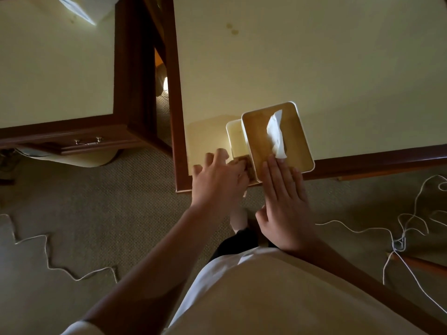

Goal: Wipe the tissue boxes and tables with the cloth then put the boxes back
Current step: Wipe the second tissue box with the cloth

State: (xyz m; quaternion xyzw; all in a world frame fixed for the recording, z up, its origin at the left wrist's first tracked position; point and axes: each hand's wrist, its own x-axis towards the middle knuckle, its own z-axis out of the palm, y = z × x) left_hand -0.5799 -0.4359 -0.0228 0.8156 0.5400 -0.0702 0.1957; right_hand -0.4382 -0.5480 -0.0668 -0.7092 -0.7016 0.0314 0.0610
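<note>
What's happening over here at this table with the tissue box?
A person is cleaning a tissue box near the front corner of a cream-topped table. The right hand lies flat against the box's near end, steadying it, while the left hand presses a brownish cloth against the box's side. White cord trails across the carpet.

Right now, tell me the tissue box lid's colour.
Tan wood, cream rim: tissue box lid, head view.

The tissue box point(278, 139) is cream-sided with a wooden lid, tilted up on edge at the near left corner of the right-hand surface point(314, 68), a white tissue point(275, 135) poking from its slot. A brownish cloth point(244, 165) is pressed against the box's left side. The left-hand surface point(53, 68) stands just beside, pale-topped with dark wood trim.
</note>
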